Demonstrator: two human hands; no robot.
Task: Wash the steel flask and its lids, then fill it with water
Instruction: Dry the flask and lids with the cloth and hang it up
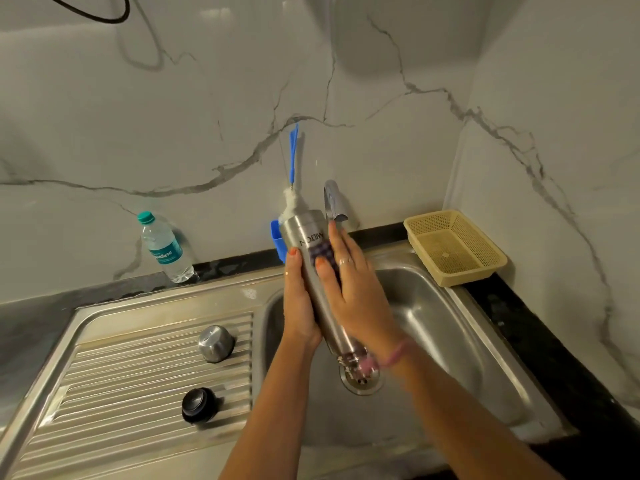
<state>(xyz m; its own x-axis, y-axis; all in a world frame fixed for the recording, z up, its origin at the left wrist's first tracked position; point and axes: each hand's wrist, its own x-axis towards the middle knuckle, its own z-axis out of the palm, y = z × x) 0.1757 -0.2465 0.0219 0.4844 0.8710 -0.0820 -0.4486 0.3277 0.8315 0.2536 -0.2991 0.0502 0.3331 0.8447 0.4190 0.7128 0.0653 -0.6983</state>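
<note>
Flask [320, 289] tilted over sink [450, 323], mouth down; left hand [299, 306] fingers gripping it, right hand [353, 292] flat-fingered, pressing scrubber [325, 254] on it; lids [215, 342] apart on drainboard

A single head-worn camera looked forward and steeply down from above the near edge of the steel sink [460, 327], facing the marble back wall [207, 98]. It sat close, both forearms rising from the bottom edge of the picture. The wide lens bowed the counter [540, 341] and took in the ribbed drainboard [138, 375] at left and the side wall at right
</note>
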